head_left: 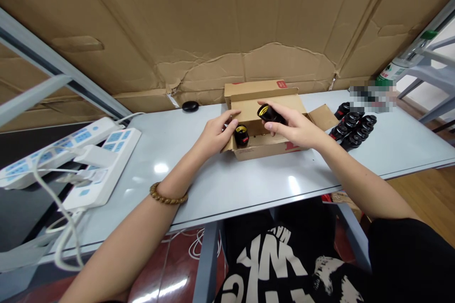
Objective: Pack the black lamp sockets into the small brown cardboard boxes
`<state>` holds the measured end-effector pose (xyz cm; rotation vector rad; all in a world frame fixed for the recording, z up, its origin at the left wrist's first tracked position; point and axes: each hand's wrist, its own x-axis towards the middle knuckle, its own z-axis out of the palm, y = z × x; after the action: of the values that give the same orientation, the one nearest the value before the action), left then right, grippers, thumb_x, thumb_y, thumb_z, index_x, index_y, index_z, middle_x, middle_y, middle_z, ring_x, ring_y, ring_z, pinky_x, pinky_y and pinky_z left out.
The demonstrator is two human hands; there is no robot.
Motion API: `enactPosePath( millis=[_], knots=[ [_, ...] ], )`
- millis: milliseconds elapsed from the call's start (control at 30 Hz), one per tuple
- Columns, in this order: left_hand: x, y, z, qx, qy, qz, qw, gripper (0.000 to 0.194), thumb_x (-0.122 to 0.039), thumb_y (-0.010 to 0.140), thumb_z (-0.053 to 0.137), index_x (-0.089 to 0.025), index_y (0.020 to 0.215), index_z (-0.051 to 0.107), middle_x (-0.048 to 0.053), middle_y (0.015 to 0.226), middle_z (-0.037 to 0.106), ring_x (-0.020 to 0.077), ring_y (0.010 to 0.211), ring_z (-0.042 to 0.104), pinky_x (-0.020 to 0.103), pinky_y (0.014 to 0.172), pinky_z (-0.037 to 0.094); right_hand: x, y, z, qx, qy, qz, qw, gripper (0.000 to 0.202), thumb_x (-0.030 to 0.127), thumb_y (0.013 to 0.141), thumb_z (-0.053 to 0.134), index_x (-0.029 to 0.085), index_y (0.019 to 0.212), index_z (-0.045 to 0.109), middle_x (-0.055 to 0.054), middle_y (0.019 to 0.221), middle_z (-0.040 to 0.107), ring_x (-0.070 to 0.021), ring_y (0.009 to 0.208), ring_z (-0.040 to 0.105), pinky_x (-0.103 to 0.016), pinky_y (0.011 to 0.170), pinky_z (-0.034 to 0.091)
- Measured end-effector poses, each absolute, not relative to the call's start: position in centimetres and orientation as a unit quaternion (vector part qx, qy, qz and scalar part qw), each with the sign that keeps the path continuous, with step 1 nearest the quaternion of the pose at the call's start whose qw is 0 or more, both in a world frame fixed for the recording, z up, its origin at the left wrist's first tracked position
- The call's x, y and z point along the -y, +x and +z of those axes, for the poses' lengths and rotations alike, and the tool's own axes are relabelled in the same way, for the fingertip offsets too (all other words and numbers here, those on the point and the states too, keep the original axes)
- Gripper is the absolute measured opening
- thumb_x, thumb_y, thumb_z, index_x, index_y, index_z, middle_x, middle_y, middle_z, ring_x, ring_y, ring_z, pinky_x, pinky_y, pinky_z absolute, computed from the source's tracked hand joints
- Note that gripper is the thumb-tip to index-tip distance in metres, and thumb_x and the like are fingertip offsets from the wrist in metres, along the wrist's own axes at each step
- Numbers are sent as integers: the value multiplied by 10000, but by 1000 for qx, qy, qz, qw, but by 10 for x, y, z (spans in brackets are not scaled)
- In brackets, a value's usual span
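A small open cardboard box (263,152) lies on the table before me. My right hand (293,125) is closed around a black lamp socket (272,114), held tilted above the box with its yellow threaded mouth facing left. My left hand (217,133) grips the box's left end, index finger and thumb reaching over the edge. Just by that thumb, a second black lamp socket (242,136) with a red mark stands in the left end of the box, threaded mouth up. My fingers hide part of the box's left side.
Several black sockets (351,125) stand grouped on the table (185,170) to the right. A black oval object (190,106) lies at the back edge. White power strips (106,165) with cables occupy the left. A green-capped bottle (401,68) is at far right; cardboard (213,19) walls the back.
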<state>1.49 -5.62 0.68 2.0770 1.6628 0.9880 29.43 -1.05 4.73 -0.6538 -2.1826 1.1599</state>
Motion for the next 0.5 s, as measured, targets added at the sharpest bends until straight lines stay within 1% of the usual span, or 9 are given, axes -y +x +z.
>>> enactPosePath(
  millis=[33,67,133,167,233,300,367,433,500],
  knots=[
    [56,15,7,-579,723,344,152,589,-523,1073,463,-179,1493,690,106,1260,817,295,1077,742,381,949,581,10,294,47,813,-249,439,291,734,576,1042,640,266,1683,462,-108,1348,713,-257,957,721,-507,992,609],
    [56,15,7,-579,724,344,152,592,-523,1072,463,-177,1495,690,107,1262,815,295,1079,742,379,949,581,10,294,47,812,-253,436,295,772,591,1045,633,264,1712,423,-107,1330,715,-253,934,722,-507,996,608],
    [56,15,7,-577,725,345,153,600,-525,1071,464,-168,1496,690,113,1265,812,298,1085,743,381,951,581,10,295,47,820,-259,411,301,828,595,1035,655,255,1739,383,-115,1313,722,-286,1032,730,-520,1057,585],
    [56,15,6,-576,725,346,152,602,-525,1070,465,-163,1494,691,117,1264,811,301,1088,744,384,951,582,10,295,47,826,-260,394,307,825,579,1025,675,247,1729,400,-125,1318,725,-311,1121,720,-531,1093,566],
    [55,15,6,-575,726,347,151,605,-525,1069,464,-157,1491,692,121,1257,812,306,1091,746,391,953,583,11,295,49,835,-254,367,321,748,519,1011,701,213,1660,493,-145,1342,728,-347,1261,682,-558,1151,525],
    [55,15,5,-575,726,347,149,603,-523,1070,460,-159,1492,691,118,1263,813,306,1090,748,397,958,583,11,295,50,839,-238,357,335,627,455,1006,691,171,1556,589,-157,1359,731,-349,1289,676,-572,1176,500],
    [55,15,4,-575,726,346,147,601,-520,1071,457,-161,1494,689,118,1286,810,304,1093,751,400,962,584,12,295,51,842,-225,352,341,573,421,998,684,151,1499,626,-158,1377,732,-338,1278,687,-566,1188,493],
    [55,16,4,-574,727,347,147,606,-523,1072,457,-155,1493,690,122,1310,806,306,1107,753,400,964,585,12,295,51,846,-226,345,338,619,430,999,685,152,1544,589,-161,1416,723,-335,1294,687,-564,1202,490],
    [55,15,4,-572,728,348,149,611,-527,1071,459,-150,1491,691,126,1327,802,310,1124,754,401,968,585,12,296,51,849,-237,344,323,730,468,1011,679,156,1645,492,-177,1487,691,-349,1365,659,-577,1227,479]
  ],
)
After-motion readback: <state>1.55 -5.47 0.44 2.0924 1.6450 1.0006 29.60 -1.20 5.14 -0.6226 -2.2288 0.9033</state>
